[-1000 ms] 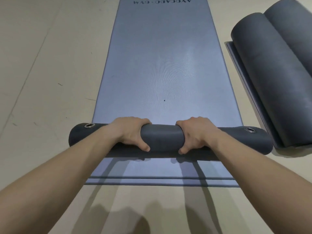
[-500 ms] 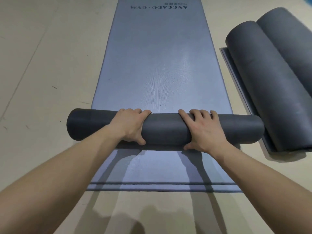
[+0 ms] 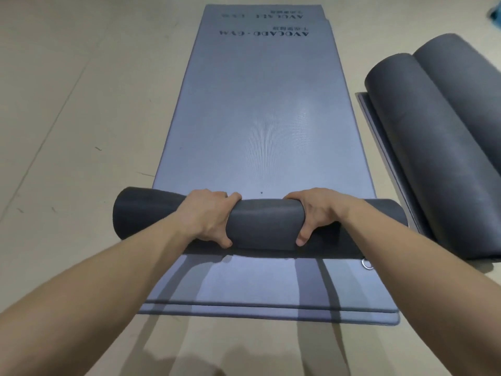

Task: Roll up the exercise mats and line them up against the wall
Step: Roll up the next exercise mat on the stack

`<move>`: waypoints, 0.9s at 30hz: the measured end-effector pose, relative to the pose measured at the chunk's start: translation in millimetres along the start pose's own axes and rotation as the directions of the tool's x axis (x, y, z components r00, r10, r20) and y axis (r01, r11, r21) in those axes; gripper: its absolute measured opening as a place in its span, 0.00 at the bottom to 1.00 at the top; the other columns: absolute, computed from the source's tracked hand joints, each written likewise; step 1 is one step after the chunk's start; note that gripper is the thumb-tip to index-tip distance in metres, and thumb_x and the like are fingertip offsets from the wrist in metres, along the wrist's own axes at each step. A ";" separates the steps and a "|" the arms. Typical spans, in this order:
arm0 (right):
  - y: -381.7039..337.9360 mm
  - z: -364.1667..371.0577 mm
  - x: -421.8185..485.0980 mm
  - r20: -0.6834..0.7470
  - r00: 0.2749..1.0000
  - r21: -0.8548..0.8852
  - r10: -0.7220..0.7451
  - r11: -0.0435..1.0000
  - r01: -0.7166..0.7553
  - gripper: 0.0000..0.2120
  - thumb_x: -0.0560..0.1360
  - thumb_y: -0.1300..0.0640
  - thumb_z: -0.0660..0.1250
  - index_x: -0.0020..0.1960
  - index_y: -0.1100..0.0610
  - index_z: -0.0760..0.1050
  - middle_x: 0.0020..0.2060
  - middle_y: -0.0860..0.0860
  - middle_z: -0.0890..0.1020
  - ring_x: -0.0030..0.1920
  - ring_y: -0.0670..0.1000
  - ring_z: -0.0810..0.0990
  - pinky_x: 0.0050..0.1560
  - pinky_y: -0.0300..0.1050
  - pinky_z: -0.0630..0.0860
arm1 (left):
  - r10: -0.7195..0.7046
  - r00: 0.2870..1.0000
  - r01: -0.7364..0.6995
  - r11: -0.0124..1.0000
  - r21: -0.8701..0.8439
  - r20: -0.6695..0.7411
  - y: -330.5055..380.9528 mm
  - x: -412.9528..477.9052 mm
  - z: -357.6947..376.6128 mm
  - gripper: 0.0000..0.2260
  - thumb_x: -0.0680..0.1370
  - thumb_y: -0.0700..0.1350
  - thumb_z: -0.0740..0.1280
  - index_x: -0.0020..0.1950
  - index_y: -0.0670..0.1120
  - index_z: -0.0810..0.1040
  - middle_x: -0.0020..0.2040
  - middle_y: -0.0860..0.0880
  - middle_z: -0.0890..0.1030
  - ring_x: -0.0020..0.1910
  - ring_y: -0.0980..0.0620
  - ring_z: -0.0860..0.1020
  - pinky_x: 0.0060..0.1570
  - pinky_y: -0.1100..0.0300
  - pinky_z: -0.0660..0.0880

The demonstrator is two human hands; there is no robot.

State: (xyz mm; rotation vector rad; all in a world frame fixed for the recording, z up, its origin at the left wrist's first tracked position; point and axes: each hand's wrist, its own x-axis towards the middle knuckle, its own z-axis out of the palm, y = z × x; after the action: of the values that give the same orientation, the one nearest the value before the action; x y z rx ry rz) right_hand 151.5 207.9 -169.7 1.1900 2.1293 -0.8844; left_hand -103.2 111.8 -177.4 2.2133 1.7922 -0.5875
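Rolling step: left hand [image 3: 208, 217], right hand [image 3: 317, 213] fingers grasping mat roll [image 3: 264, 225]; next, push toward 12 o'clock, edges even.

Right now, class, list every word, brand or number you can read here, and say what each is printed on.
"AVOCADO - GYM": far end of the top flat mat, seen upside down.
Small characters beside it: too small to read.
Print on the mat underneath: too blurred to read.

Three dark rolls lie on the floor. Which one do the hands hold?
The crosswise front roll, gripped by the left hand and right hand, flat mat stretching beyond it. The inner right roll and outer right roll lie side by side, untouched.
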 end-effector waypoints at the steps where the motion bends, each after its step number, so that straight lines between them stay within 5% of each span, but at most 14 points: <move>1: -4.4 9.4 -12.9 -0.002 1.000 -0.032 -0.002 0.999 0.002 0.53 0.56 0.39 0.85 0.75 0.41 0.64 0.63 0.44 0.78 0.66 0.54 0.76 0.68 0.54 0.73 | 0.020 0.999 -0.019 1.000 -0.003 0.051 3.8 -6.9 -2.4 0.41 0.60 0.70 0.73 0.69 0.56 0.67 0.51 0.54 0.79 0.46 0.47 0.80 0.47 0.51 0.79; 5: -27.2 77.3 -51.1 -0.257 0.966 -0.328 -0.033 0.943 -0.055 0.69 0.55 0.24 0.75 0.82 0.46 0.41 0.77 0.53 0.61 0.75 0.60 0.63 0.76 0.65 0.58 | 0.070 0.952 -0.031 0.991 -0.133 0.298 10.1 -8.5 -17.3 0.41 0.61 0.67 0.78 0.70 0.58 0.68 0.50 0.53 0.79 0.48 0.48 0.78 0.49 0.53 0.77; 8: -28.0 97.5 -39.9 -0.346 0.937 -0.362 -0.045 0.928 -0.089 0.66 0.59 0.25 0.73 0.80 0.47 0.37 0.76 0.55 0.60 0.74 0.61 0.62 0.74 0.68 0.56 | 0.088 0.895 0.047 0.955 -0.291 0.436 1.7 12.4 -20.9 0.44 0.61 0.63 0.82 0.73 0.59 0.68 0.61 0.53 0.79 0.56 0.48 0.77 0.59 0.50 0.76; 10: -20.8 83.9 -24.8 -0.318 0.947 -0.356 -0.056 0.932 -0.065 0.63 0.58 0.27 0.72 0.80 0.46 0.41 0.74 0.53 0.63 0.70 0.60 0.66 0.71 0.65 0.60 | 0.090 0.924 0.042 0.942 -0.332 0.372 -1.0 13.5 -8.5 0.52 0.60 0.64 0.82 0.79 0.60 0.60 0.74 0.52 0.72 0.67 0.46 0.73 0.68 0.47 0.71; 13: -16.2 49.0 -9.9 -0.211 0.975 -0.291 -0.067 0.957 0.003 0.60 0.55 0.29 0.75 0.78 0.41 0.48 0.68 0.50 0.69 0.64 0.59 0.72 0.66 0.61 0.68 | 0.014 0.997 -0.005 0.994 -0.106 0.077 14.0 -9.2 20.6 0.63 0.59 0.75 0.73 0.83 0.57 0.42 0.82 0.47 0.54 0.79 0.41 0.57 0.77 0.36 0.56; 17: -14.7 10.0 5.3 -0.034 0.999 -0.090 -0.033 0.995 0.030 0.57 0.55 0.32 0.80 0.77 0.37 0.55 0.62 0.45 0.72 0.61 0.55 0.74 0.63 0.57 0.74 | -0.087 0.989 0.083 0.996 -0.045 -0.116 20.9 -8.0 31.6 0.55 0.61 0.75 0.69 0.81 0.54 0.51 0.78 0.49 0.65 0.74 0.42 0.66 0.73 0.40 0.62; 19: -8.0 8.9 0.9 -0.157 0.986 -0.068 -0.059 0.997 0.048 0.57 0.56 0.31 0.79 0.79 0.39 0.57 0.67 0.46 0.71 0.66 0.54 0.71 0.65 0.56 0.72 | -0.051 0.994 0.041 0.993 -0.111 -0.094 10.6 5.3 18.4 0.50 0.61 0.72 0.69 0.78 0.56 0.58 0.71 0.52 0.72 0.66 0.45 0.74 0.66 0.44 0.68; 23: -4.6 49.6 -18.1 -0.526 0.848 -0.324 -0.068 0.938 -0.126 0.57 0.58 0.27 0.75 0.80 0.44 0.56 0.71 0.48 0.71 0.67 0.55 0.73 0.68 0.55 0.67 | 0.016 0.993 0.017 0.960 -0.278 0.118 -10.2 33.9 -15.5 0.44 0.60 0.70 0.76 0.73 0.60 0.66 0.60 0.55 0.79 0.56 0.48 0.78 0.57 0.47 0.77; 25: -5.4 52.0 -12.0 -0.541 0.840 -0.355 -0.050 0.918 -0.175 0.54 0.59 0.28 0.76 0.77 0.44 0.58 0.68 0.48 0.74 0.63 0.56 0.76 0.65 0.56 0.70 | 0.010 0.984 0.046 0.950 -0.308 0.178 -13.0 42.7 -24.4 0.46 0.60 0.71 0.77 0.74 0.60 0.65 0.61 0.55 0.79 0.57 0.48 0.78 0.59 0.46 0.77; 27: -6.8 30.0 -5.0 -0.518 0.855 -0.317 -0.035 0.936 -0.154 0.48 0.59 0.29 0.77 0.73 0.42 0.62 0.62 0.47 0.78 0.57 0.55 0.79 0.58 0.54 0.74 | -0.057 0.998 0.063 0.972 -0.225 0.031 -13.8 33.4 -17.5 0.51 0.59 0.75 0.73 0.77 0.59 0.62 0.66 0.54 0.77 0.61 0.46 0.77 0.64 0.45 0.73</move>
State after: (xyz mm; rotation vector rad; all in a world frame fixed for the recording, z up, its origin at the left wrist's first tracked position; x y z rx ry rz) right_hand 152.0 179.9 -183.3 1.4018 2.5082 -0.1297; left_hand -108.1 151.7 -175.8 1.9992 1.8192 -0.3972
